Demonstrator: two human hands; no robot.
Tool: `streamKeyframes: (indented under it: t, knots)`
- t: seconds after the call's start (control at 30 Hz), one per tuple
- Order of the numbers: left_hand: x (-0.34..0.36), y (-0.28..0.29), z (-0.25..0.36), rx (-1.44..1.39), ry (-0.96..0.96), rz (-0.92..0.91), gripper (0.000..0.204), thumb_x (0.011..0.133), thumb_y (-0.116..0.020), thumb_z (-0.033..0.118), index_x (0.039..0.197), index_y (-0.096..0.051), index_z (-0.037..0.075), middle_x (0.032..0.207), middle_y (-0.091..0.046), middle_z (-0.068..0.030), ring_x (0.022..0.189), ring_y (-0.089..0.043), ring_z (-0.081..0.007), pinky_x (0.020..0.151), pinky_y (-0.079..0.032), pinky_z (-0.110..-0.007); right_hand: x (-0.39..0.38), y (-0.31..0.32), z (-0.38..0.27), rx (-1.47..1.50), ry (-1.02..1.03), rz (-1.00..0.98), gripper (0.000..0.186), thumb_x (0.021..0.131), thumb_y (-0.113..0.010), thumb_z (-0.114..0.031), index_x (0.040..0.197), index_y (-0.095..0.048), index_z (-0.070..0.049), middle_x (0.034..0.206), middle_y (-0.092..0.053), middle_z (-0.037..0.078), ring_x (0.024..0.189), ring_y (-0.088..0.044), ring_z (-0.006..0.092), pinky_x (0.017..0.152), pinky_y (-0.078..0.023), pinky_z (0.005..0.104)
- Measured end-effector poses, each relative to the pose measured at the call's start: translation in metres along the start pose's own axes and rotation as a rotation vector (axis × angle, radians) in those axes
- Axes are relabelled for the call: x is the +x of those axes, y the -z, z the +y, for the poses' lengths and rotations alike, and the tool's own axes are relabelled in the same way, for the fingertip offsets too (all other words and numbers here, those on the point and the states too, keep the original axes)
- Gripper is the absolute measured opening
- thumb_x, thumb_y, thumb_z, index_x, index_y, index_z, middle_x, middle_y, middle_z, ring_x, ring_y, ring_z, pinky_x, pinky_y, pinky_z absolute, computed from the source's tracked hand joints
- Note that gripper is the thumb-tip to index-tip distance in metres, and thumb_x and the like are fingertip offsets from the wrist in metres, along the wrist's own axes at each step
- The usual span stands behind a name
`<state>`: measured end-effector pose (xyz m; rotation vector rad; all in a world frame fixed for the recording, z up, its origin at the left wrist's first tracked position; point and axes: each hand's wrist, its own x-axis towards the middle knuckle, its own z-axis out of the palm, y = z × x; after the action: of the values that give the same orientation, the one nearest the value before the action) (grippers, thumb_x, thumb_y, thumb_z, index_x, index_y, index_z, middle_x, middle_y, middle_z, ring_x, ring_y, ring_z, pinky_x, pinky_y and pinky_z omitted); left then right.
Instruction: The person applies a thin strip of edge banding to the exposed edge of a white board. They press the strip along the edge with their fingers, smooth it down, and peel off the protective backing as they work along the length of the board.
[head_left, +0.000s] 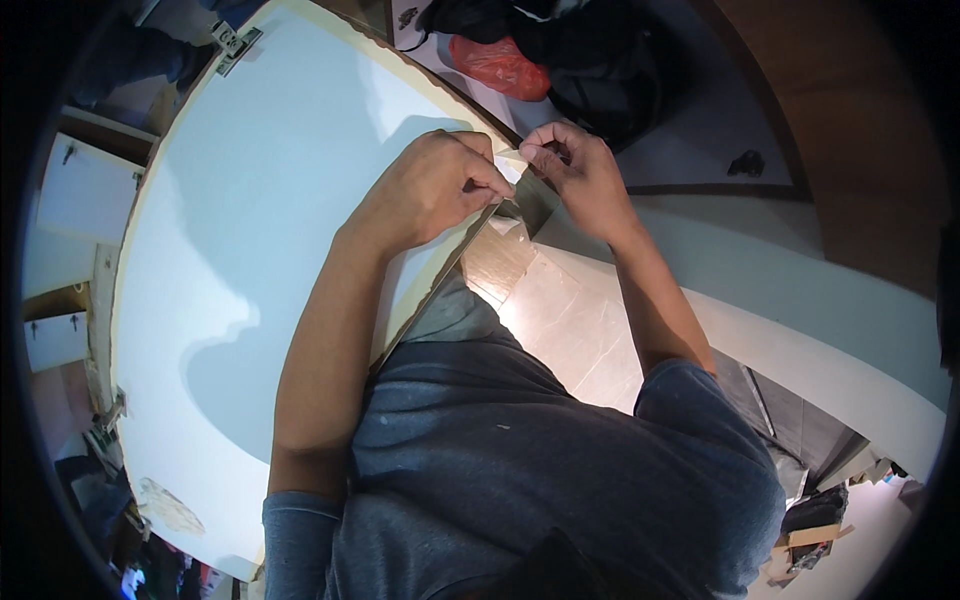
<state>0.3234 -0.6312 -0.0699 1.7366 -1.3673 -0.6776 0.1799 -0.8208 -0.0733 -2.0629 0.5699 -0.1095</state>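
Note:
A large white panel [210,150] with a cream, tape-like border along its edges lies at a slant to my left. My left hand [425,190] rests over its right edge, fingers pinched together near the corner; whatever sits between the fingertips is too small to make out. Just beyond that corner, my right hand [580,175] has thumb and forefinger closed on the end of a thin pale strip [508,156]. This strip reaches back to the panel's edge between the two hands. Both hands are close together, and shadows of my head and arm fall across the white surface.
A metal hinge [237,48] sits on the panel's far left edge. White cabinet fronts [90,190] stand left. A red plastic bag [498,66] and a black bag [610,80] lie on a surface ahead. A pale ledge [760,260] runs right, above a tiled floor [570,310].

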Motion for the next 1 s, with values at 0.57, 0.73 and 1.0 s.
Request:
streamKeyframes:
  t: [0.57,0.73,1.0]
  knots:
    - [-0.002,-0.005,-0.004,-0.053,-0.046,0.111,0.024,0.08,-0.084,0.002,0.103,-0.086,0.01,0.105,-0.066,-0.0084,0.092,-0.068,-0.0266,0.083,-0.056,-0.039,0.035,-0.005,-0.012,-0.127,0.299,0.043,0.014,0.101,-0.07,-0.012,0.107,-0.072,0.001,0.097,-0.068,0.009,0.087,-0.062,0.0205,0.081,-0.05,0.0342]
    - [-0.001,-0.003,-0.004,-0.013,-0.063,0.08,0.029,0.081,-0.084,0.001,0.107,-0.087,0.014,0.088,-0.066,-0.0045,0.08,-0.064,-0.0208,0.074,-0.052,-0.035,0.072,-0.016,-0.011,-0.165,0.484,-0.097,0.015,0.103,-0.068,-0.013,0.106,-0.073,0.001,0.097,-0.07,0.01,0.085,-0.063,0.0192,0.08,-0.051,0.0334]
    - [-0.003,-0.001,-0.002,-0.053,-0.02,0.067,0.028,0.081,-0.085,0.004,0.108,-0.087,0.013,0.093,-0.069,-0.0067,0.08,-0.065,-0.0229,0.074,-0.052,-0.036,0.072,0.0,-0.015,0.076,0.336,0.232,0.02,0.102,-0.072,-0.018,0.106,-0.076,0.001,0.092,-0.073,0.008,0.082,-0.066,0.0143,0.075,-0.053,0.031]
